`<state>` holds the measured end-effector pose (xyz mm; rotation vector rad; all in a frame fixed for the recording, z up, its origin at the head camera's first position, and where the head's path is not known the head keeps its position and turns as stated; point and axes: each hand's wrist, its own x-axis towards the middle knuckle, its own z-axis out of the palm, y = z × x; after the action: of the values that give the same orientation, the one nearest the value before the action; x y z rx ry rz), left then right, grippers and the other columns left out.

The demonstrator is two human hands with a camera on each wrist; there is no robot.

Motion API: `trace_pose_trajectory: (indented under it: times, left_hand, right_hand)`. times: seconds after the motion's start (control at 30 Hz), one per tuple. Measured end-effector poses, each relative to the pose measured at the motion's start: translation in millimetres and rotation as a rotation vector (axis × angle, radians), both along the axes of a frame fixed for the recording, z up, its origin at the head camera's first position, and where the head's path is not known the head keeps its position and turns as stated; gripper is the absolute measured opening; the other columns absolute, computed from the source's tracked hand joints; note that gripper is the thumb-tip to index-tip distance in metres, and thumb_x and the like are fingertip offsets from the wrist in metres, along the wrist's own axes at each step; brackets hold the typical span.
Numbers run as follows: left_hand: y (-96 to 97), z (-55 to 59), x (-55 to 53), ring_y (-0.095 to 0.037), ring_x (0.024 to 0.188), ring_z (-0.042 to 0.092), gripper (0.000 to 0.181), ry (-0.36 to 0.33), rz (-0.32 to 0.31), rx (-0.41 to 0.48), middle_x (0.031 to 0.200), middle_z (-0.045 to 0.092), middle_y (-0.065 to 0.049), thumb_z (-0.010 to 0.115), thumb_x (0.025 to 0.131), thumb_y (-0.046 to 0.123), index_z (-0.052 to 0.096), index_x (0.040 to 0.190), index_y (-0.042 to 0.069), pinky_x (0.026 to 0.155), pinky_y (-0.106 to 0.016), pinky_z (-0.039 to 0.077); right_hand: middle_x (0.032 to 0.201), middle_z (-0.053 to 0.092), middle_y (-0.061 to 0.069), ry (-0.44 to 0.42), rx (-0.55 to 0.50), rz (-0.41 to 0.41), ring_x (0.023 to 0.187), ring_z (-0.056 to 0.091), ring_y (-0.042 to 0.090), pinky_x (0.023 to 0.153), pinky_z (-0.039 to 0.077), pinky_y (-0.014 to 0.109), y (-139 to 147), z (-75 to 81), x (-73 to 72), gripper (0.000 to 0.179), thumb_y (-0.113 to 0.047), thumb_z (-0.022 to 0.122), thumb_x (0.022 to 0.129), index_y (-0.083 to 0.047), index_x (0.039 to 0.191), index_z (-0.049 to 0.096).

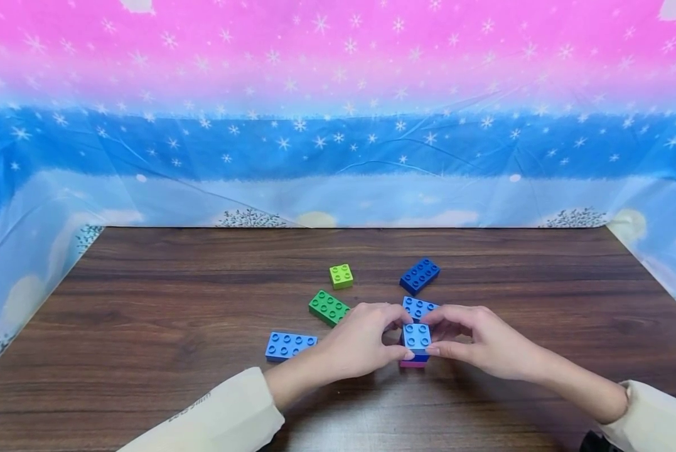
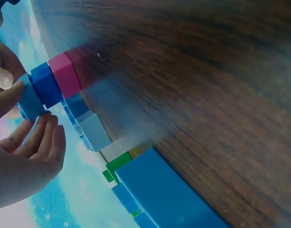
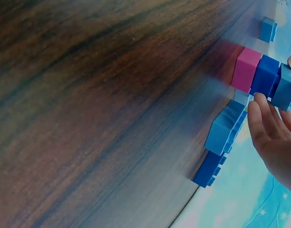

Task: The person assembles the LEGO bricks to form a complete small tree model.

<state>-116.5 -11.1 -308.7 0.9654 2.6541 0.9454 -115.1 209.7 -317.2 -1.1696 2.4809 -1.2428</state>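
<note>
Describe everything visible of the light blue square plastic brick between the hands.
The light blue square brick, of smooth-looking plastic, has four round studs facing up. It sits topmost, roughly level, above a dark blue plastic brick and a pink plastic brick. The left hand and right hand both grip its sides. Whether it is fully seated is unclear.

the stacked blocks (image 1: 417,336) between the left hand (image 1: 363,339) and right hand (image 1: 481,341) look like smooth plastic with raised studs (image 1: 410,328). under both hands, the table (image 1: 174,307) has a wood-grain surface with a soft sheen. beyond them hangs a creased cloth sheet (image 1: 315,144); behind them, the sleeves (image 1: 219,411) look matt, also cloth.
</note>
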Motion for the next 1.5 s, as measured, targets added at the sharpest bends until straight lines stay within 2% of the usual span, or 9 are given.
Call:
trace_pose_trajectory:
  times: [0.17,0.6,0.97,1.5]
  left_hand:
    - [0.6,-0.4,-0.1,-0.007,0.09,0.058,0.034,-0.01,-0.011,0.007,0.099,0.063,0.003,0.072,0.079,0.021,0.061,0.109,0.011,0.075,-0.019,0.045]
    - [1.3,-2.6,0.9,-0.006,0.087,0.058,0.032,-0.021,-0.012,0.029,0.095,0.063,0.003,0.071,0.081,0.021,0.061,0.109,0.01,0.071,-0.016,0.045]
    - [-2.0,-4.0,-0.2,-0.004,0.089,0.058,0.035,-0.048,-0.02,0.076,0.101,0.064,0.001,0.066,0.085,0.025,0.063,0.114,0.008,0.074,-0.016,0.045]
    - [-1.7,-4.7,0.0,-0.004,0.083,0.058,0.032,-0.093,0.001,0.108,0.098,0.064,0.0,0.068,0.083,0.02,0.063,0.111,0.006,0.071,-0.016,0.045]
  right_hand:
    - [0.098,0.064,0.0,-0.02,0.007,-0.009,0.086,0.061,0.011,0.073,0.05,0.028,1.1,0.7,1.2,0.024,-0.012,0.063,0.087,-0.006,0.11,0.059]
    - [0.097,0.064,-0.001,0.0,0.028,-0.017,0.084,0.061,0.01,0.071,0.051,0.027,2.3,1.0,0.8,0.024,-0.013,0.063,0.087,-0.006,0.109,0.06]
    - [0.097,0.065,0.002,0.028,0.038,-0.013,0.083,0.061,0.01,0.069,0.051,0.027,1.1,1.2,1.2,0.026,-0.011,0.064,0.085,-0.004,0.11,0.06]
    - [0.093,0.065,0.001,0.016,0.036,-0.012,0.08,0.06,0.009,0.068,0.051,0.027,1.6,-1.6,-0.3,0.025,-0.011,0.065,0.084,-0.005,0.108,0.06]
